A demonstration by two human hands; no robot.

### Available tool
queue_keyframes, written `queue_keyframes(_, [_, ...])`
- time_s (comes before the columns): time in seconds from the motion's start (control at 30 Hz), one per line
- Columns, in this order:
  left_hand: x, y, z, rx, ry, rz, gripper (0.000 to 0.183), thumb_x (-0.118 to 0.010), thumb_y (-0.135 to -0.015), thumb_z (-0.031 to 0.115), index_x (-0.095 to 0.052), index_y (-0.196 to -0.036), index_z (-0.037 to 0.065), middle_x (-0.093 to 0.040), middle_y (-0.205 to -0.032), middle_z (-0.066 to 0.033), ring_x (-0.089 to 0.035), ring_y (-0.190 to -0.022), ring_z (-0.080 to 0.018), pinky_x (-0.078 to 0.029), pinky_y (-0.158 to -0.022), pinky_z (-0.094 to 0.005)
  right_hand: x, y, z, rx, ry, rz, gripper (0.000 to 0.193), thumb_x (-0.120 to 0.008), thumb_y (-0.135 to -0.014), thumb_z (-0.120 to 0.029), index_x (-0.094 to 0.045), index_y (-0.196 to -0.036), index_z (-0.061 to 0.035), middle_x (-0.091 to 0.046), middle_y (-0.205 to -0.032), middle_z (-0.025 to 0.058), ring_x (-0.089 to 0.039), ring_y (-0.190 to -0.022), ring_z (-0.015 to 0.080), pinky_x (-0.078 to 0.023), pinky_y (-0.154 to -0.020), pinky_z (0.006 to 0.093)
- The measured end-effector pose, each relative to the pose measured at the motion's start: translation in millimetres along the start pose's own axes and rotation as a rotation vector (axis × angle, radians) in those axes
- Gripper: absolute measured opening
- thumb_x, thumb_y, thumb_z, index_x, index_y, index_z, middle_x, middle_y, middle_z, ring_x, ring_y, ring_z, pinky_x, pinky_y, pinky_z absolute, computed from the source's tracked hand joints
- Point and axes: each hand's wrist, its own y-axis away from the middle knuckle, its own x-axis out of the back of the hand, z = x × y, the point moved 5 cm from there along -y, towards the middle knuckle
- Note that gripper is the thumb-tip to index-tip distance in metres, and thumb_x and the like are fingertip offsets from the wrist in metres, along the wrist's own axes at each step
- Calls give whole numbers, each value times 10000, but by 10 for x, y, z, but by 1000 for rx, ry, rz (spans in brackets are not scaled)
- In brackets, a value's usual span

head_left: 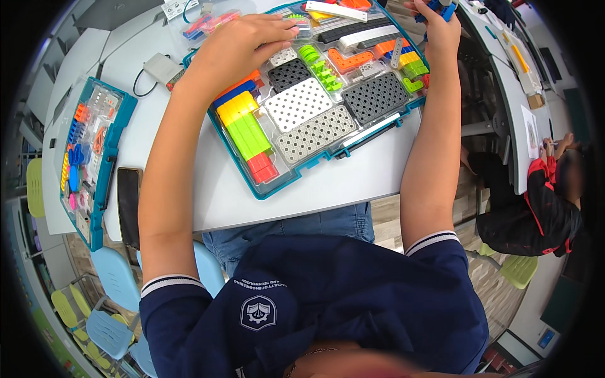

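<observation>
A teal-edged plastic case (296,177) of building parts lies on the white table in front of me. My left hand (261,36) is over its far left part, fingers stretched and thumb apart, with nothing seen in its grasp. The fingertips are beside a small clear box (301,26) with green pieces in it; whether they touch it I cannot tell. Past the case's far right corner, my right hand (440,24) grips a blue plastic building piece (445,9), cut off by the picture's top. Perforated plates in white (299,104), light grey (316,135) and dark grey (375,97) fill the near compartments.
To the left stand a second teal case (104,164) of small parts and a black phone (129,208). A white box with a black cable (162,68) lies behind my left forearm. Blue chairs (113,277) are at lower left. Another person (535,201) sits at the right-hand table.
</observation>
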Motion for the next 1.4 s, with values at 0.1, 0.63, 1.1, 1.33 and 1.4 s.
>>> queue_keyframes(0.1, [-21,0,-7,-18,-47,3,310,-655,-967,185,-740,-1261,136,-688,-1347,-65,-619,-1289,-251,-458,-1115,-403,34,-22,60,-30,34,-17,141,-740,-858,-36,-639,-956,-34,-697,-829,59,-660,-712,154,-501,-668,293])
queue_keyframes(0.63, [-96,37,-53,-42,-132,62,393,-641,-925,62,-728,-1287,187,-693,-1336,-50,-638,-1251,-244,-481,-1081,-399,-109,214,-9,-310,1124,-656,382,-856,-697,-233,-720,-928,39,-746,-822,142,-755,-765,234,-587,-778,352])
queue_keyframes(1.1, [-114,44,-24,-31,-152,48,459,-653,-867,-4,-722,-1290,160,-688,-1343,-38,-629,-1275,-238,-446,-1136,-447,51,189,-437,-198,947,-228,211,-767,-631,-69,-695,-783,58,-703,-692,180,-694,-638,249,-556,-655,366])
queue_keyframes(1.33, [-107,54,24,-96,-252,64,396,-654,-910,58,-729,-1282,173,-709,-1304,-62,-649,-1223,-251,-516,-1034,-392,7,198,-422,-201,938,-219,204,-761,-648,-71,-702,-801,51,-713,-700,176,-704,-640,250,-556,-649,358])
queue_keyframes(1.4, [-72,49,-30,-57,-51,64,364,-685,-899,82,-749,-1251,150,-707,-1315,-44,-642,-1231,-255,-464,-1100,-423,2,196,-406,-196,937,-214,209,-756,-651,-67,-705,-814,53,-718,-707,183,-708,-641,253,-558,-646,361])
